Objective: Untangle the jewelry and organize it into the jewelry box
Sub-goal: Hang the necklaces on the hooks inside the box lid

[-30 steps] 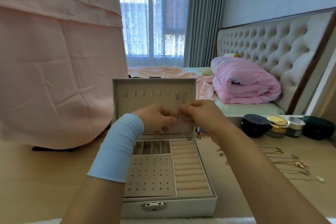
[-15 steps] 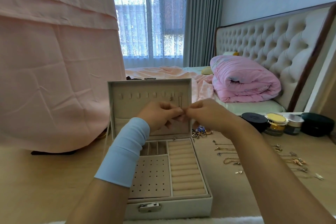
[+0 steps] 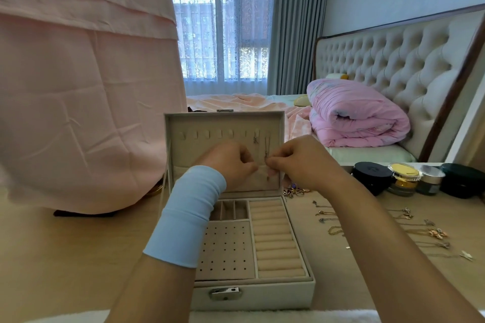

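An open beige jewelry box stands on the wooden table, its lid upright with a row of hooks. A thin necklace chain hangs from a hook at the lid's right end. My left hand and my right hand meet in front of the lid, both pinching the chain's lower end between fingertips. A small clasp hangs on the neighbouring hook. More necklaces lie spread on the table to the right, and a tangled heap of jewelry sits beside the box.
Dark round cases and small cosmetic jars line the table's back right. A pink cloth hangs at the left over the table. Behind the table stands a bed with a rolled pink quilt.
Both hands stayed together at the lid, shifting slightly right and up toward the hanging chain. The view moved a little.
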The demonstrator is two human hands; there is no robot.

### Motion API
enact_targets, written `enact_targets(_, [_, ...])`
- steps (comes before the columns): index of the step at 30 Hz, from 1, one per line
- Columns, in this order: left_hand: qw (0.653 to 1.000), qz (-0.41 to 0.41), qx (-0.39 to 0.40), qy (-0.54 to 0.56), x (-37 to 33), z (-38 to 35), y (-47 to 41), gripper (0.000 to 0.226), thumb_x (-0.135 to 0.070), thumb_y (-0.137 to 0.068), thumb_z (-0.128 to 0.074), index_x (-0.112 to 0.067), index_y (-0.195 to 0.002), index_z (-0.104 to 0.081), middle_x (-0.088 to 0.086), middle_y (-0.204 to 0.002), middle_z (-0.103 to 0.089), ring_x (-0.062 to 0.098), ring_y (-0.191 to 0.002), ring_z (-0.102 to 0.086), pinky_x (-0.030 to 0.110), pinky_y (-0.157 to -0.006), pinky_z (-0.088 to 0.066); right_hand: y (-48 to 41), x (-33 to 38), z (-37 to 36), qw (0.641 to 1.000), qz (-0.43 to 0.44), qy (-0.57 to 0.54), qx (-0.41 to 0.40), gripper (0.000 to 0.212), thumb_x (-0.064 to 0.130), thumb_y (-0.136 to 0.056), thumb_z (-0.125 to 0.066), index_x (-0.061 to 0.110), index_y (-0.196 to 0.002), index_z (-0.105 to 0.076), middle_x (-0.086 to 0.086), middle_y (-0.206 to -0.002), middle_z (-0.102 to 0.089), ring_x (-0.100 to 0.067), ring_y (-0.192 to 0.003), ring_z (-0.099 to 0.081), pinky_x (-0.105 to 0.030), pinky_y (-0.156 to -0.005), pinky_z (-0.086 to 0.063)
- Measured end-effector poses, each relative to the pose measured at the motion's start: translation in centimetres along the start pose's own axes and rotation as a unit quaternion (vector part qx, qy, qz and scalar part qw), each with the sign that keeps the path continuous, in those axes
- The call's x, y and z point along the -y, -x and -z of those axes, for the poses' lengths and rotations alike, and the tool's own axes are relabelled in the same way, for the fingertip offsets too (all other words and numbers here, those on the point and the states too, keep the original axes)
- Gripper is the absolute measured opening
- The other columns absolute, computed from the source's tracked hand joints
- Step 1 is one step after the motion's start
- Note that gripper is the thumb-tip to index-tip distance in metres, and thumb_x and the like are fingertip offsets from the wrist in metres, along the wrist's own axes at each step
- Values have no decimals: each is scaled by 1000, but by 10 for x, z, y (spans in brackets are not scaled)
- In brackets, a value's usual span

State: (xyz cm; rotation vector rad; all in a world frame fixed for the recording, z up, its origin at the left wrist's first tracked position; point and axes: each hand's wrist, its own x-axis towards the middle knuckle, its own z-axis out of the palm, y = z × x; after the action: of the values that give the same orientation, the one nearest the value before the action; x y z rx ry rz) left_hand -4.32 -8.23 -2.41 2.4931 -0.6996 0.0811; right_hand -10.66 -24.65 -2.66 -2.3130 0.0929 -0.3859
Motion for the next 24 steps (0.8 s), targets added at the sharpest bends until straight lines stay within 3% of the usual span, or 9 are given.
enact_targets(5, [997,28,37,-68,8,0,0,27,-36,-90,-61,-26,-114,-69,-4,-113,-67,19,-100,-63,38,-94,-52,0,15,2,994,60,-61,-63,15,16,-91,-70,11,-80,-80,5,-77,-77,-8,-46,-62,-19,-61,-55])
enact_targets(9, [989,29,50,-133,3,-6,-1,27,-33,-88,-57,-24,-109,-71,0,-115,-61,23,-97,-62,36,-88,-53,-12,24,2,989,88,-74,-93,13,12,-92,-70,14,-83,-79,5,-74,-76,-8,-44,-61,-16,-57,-53])
enact_targets(13, [990,32,48,-128,5,-4,-3,24,-32,-88,-58,-23,-106,-72,0,-110,-63,23,-94,-62,35,-85,-54,-28,28,2,988,101,-53,-101,12,11,-91,-70,14,-84,-79,6,-73,-76,-12,-44,-62,-16,-53,-52])
enact_targets(16, [993,36,54,-102,7,0,-2,22,-33,-88,-60,-23,-102,-73,-1,-101,-70,21,-89,-64,34,-81,-55,-38,28,-4,990,107,-12,-91,11,13,-89,-72,14,-82,-81,6,-73,-75,-8,-51,-63,-16,-57,-50])
enact_targets(21, [995,33,59,-75,7,5,1,23,-34,-87,-62,-25,-105,-73,-1,-102,-71,19,-90,-64,33,-83,-55,-40,19,-22,986,112,114,-54,12,18,-87,-71,21,-82,-81,13,-78,-73,-1,-69,-63,-30,-74,-56])
enact_targets(24, [996,31,59,-56,9,7,3,24,-33,-87,-62,-27,-107,-73,-2,-104,-71,18,-94,-65,33,-85,-54,-35,11,-30,977,106,182,-19,13,20,-86,-70,26,-87,-81,9,-89,-74,-8,-81,-66,-37,-80,-58])
